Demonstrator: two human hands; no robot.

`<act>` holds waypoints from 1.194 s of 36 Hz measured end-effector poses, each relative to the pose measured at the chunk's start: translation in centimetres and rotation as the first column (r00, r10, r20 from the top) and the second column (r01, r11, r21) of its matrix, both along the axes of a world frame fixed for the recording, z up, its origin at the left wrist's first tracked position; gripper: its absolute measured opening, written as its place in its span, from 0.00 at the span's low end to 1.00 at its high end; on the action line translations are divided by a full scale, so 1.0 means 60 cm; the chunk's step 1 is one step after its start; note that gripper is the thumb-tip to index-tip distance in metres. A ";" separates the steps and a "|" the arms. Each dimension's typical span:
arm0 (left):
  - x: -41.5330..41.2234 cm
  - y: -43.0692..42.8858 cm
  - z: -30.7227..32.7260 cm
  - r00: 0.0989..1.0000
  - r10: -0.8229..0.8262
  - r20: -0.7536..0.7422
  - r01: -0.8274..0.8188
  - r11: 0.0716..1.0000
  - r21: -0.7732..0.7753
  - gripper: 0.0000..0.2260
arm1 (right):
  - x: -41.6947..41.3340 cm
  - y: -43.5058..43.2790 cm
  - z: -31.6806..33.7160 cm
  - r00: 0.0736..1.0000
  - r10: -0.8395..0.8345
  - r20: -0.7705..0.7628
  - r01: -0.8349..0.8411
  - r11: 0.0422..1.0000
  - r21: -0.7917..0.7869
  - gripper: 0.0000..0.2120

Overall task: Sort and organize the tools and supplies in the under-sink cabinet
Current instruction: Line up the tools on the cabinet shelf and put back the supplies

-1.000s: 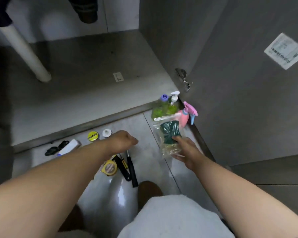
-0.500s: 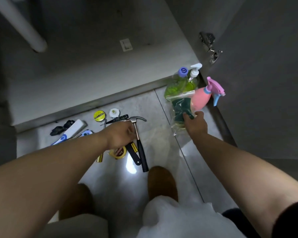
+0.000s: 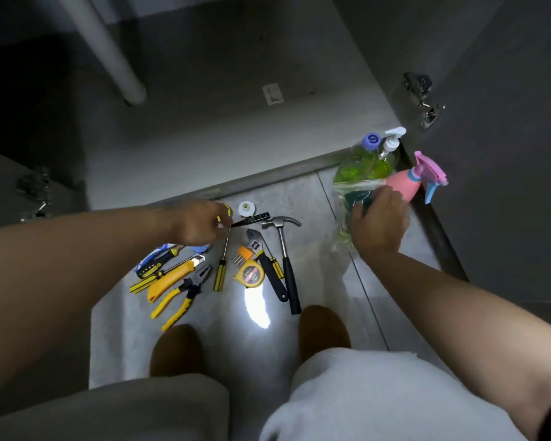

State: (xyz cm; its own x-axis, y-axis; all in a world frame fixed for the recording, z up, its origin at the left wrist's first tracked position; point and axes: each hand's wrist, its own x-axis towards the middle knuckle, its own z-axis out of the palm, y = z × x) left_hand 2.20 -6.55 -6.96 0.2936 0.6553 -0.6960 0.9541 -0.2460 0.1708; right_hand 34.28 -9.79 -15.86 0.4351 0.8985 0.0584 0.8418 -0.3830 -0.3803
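Head view: right hand (image 3: 379, 224) grips bag (image 3: 347, 198), left hand (image 3: 198, 222) pinches screwdriver (image 3: 220, 272).

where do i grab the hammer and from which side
Take the hammer by its black grip, near the end closest to the person, reaching down from above and from the right. It lies flat, head toward the cabinet. The adjustable wrench lies close along its left, while the floor on its right is bare.

One claw hammer (image 3: 283, 249), one adjustable wrench (image 3: 254, 239), one tape measure (image 3: 250, 275), one pair of pliers (image 3: 185, 292), one orange utility knife (image 3: 169, 280), one hex key set (image 3: 241, 254). At least three yellow-and-black screwdrivers (image 3: 220, 276). Two green bottles (image 3: 360, 167), one pink spray bottle (image 3: 406, 186), one clear bag (image 3: 344, 202), one white roll (image 3: 247, 209).
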 end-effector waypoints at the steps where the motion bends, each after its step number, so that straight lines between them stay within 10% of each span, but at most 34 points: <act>1: -0.008 0.003 0.002 1.000 -0.019 -0.020 0.019 1.000 -0.010 0.15 | -0.012 -0.002 0.000 0.992 0.110 -0.061 -0.106 0.993 0.058 0.11; 8: -0.078 0.002 -0.021 0.999 -0.018 -0.035 0.019 1.000 0.016 0.13 | -0.105 -0.007 -0.015 0.746 0.493 -0.448 -0.607 0.780 -0.151 0.11; 15: -0.105 -0.029 -0.133 0.987 0.132 0.087 -0.128 0.991 -0.045 0.26 | -0.150 0.017 -0.016 0.453 0.807 -0.379 -0.847 0.256 -0.467 0.26; 19: -0.085 -0.022 -0.182 0.973 0.151 0.173 -0.158 0.987 0.026 0.31 | -0.174 0.065 -0.015 0.327 0.886 -0.328 -0.861 0.137 -0.490 0.25; 29: -0.069 -0.003 -0.260 0.986 0.163 0.046 -0.169 0.942 0.289 0.32 | -0.257 0.126 -0.082 0.389 0.888 -0.246 -0.853 0.246 -0.460 0.36; 43: -0.164 -0.095 -0.247 0.858 0.400 0.322 -0.502 0.788 0.358 0.29 | -0.263 0.134 -0.113 0.590 0.780 -0.209 -0.800 0.528 -0.286 0.14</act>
